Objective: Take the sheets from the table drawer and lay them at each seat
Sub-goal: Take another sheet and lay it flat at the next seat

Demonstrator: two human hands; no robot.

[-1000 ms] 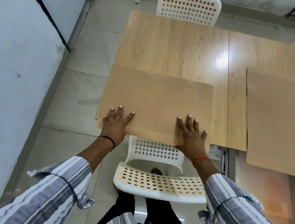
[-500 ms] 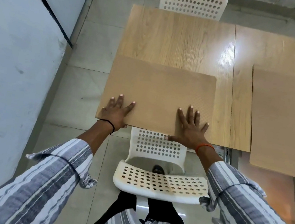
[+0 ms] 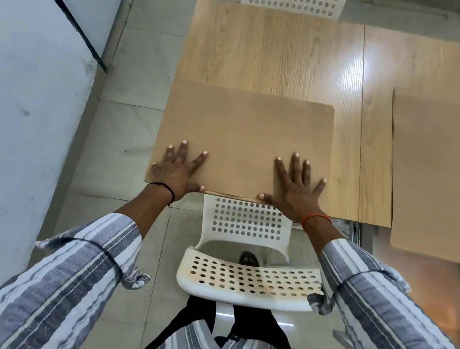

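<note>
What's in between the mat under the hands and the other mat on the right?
Only bare wooden table, with a seam running down it. The head view shows nothing lying between the near mat and the right-hand mat.

No legible text, labels or nos. anywhere.

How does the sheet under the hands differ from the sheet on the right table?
The near sheet has both hands flat on it, left hand and right hand; the right sheet is untouched. The near sheet's front edge sits about flush with the table edge; the right sheet overhangs its table's front edge. The near sheet shows whole; the right sheet is cut off by the frame. Both are tan, flat and rectangular.
</note>
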